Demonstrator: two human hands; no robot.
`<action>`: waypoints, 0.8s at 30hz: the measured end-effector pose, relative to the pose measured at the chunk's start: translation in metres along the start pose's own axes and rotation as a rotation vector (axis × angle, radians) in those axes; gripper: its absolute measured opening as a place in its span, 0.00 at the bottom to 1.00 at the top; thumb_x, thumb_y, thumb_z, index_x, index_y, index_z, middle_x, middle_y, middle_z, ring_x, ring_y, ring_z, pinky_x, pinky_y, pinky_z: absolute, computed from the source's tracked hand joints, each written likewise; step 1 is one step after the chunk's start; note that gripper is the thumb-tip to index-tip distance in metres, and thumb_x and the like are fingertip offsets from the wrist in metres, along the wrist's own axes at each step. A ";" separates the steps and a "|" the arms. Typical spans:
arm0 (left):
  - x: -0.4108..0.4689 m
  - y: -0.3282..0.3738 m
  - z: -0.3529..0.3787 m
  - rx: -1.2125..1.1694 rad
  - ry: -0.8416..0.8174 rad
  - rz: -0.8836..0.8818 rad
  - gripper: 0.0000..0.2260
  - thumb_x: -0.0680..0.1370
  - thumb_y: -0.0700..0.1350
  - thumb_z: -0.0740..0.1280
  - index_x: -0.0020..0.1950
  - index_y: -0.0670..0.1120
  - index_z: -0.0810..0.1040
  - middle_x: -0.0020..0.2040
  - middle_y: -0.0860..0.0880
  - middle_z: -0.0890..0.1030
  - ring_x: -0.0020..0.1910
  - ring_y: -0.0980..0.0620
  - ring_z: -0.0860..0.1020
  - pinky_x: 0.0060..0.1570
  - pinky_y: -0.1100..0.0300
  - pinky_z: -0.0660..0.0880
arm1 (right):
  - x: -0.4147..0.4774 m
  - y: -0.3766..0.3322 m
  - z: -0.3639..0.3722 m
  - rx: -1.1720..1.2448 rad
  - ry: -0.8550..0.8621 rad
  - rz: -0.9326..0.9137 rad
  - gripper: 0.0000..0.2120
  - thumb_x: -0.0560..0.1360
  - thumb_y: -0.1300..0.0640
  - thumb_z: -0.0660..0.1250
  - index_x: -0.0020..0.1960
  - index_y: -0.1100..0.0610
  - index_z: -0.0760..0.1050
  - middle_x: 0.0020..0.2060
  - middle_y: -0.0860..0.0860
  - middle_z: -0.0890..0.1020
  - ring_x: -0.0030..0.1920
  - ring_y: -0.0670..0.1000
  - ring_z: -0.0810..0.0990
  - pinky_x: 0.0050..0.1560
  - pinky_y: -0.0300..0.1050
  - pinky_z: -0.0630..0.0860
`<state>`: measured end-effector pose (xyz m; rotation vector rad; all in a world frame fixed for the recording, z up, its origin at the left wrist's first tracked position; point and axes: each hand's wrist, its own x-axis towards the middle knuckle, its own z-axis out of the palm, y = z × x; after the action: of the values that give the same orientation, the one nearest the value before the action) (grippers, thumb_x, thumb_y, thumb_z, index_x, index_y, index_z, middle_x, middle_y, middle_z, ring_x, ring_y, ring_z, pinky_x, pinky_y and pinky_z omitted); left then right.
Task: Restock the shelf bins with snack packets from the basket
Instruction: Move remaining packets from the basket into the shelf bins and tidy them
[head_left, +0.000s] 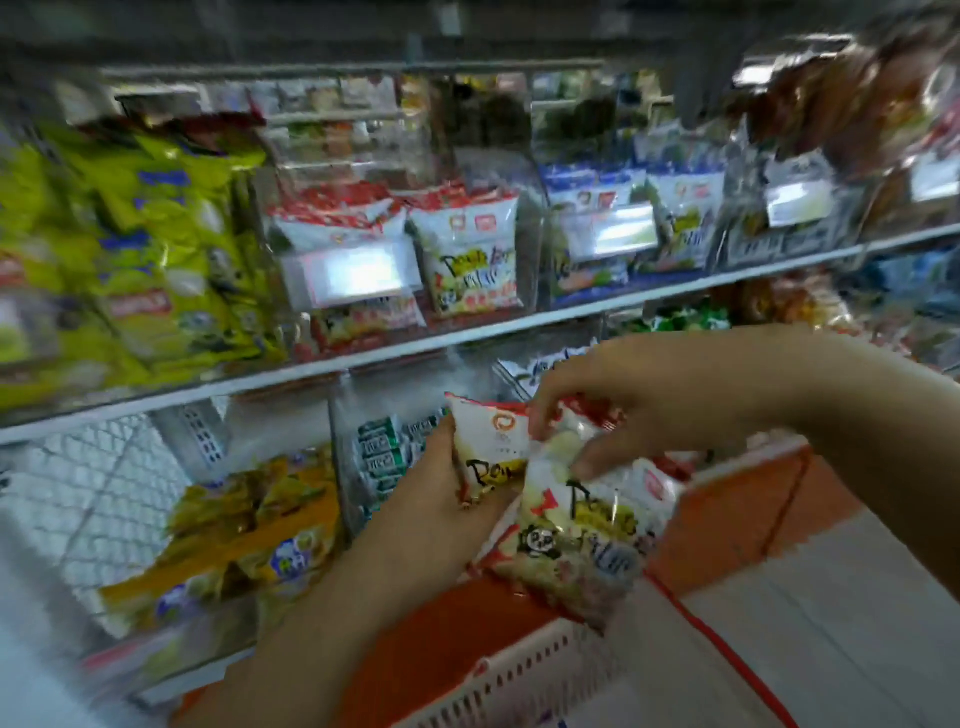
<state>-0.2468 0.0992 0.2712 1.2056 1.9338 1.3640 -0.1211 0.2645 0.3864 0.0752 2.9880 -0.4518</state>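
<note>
Two white snack packets with red trim sit between my hands above the orange basket (737, 514). My left hand (441, 499) grips one packet (491, 447) from the left side. My right hand (618, 410) comes in from the right and pinches the top of the second packet (582, 525), which hangs tilted over the basket's white slatted rim (524, 670). Matching red-trim packets (470, 254) stand in a clear shelf bin (530, 270) on the shelf above. The whole view is blurred.
Yellow-green packets (150, 249) fill the upper left bin; blue-trim packets (602, 228) fill bins to the right. The lower shelf holds yellow packets (244, 525) and green-white packs (384, 452). A white shelf edge (363, 358) runs across the view.
</note>
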 end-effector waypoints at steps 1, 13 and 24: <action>0.002 0.012 -0.005 -0.013 0.028 0.003 0.16 0.78 0.50 0.65 0.59 0.67 0.64 0.51 0.74 0.75 0.47 0.80 0.72 0.43 0.79 0.71 | 0.002 -0.006 -0.009 0.012 0.049 -0.001 0.15 0.72 0.38 0.70 0.54 0.29 0.68 0.48 0.31 0.74 0.47 0.38 0.76 0.47 0.38 0.73; 0.008 0.088 -0.061 -0.573 0.061 -0.199 0.32 0.66 0.68 0.66 0.66 0.56 0.75 0.60 0.51 0.82 0.54 0.48 0.83 0.45 0.55 0.82 | 0.024 -0.043 -0.080 0.062 0.359 -0.148 0.26 0.74 0.43 0.69 0.70 0.37 0.66 0.65 0.39 0.73 0.63 0.37 0.71 0.50 0.27 0.70; 0.038 0.108 -0.060 -0.638 0.216 -0.125 0.42 0.69 0.51 0.77 0.75 0.64 0.57 0.63 0.49 0.80 0.49 0.45 0.85 0.46 0.49 0.81 | 0.057 -0.035 -0.059 0.332 1.014 -0.042 0.33 0.69 0.36 0.70 0.70 0.44 0.68 0.61 0.39 0.72 0.60 0.41 0.71 0.57 0.41 0.69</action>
<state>-0.2712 0.1144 0.3974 0.6411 1.4776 1.8988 -0.1863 0.2499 0.4453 0.3729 3.8277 -1.2255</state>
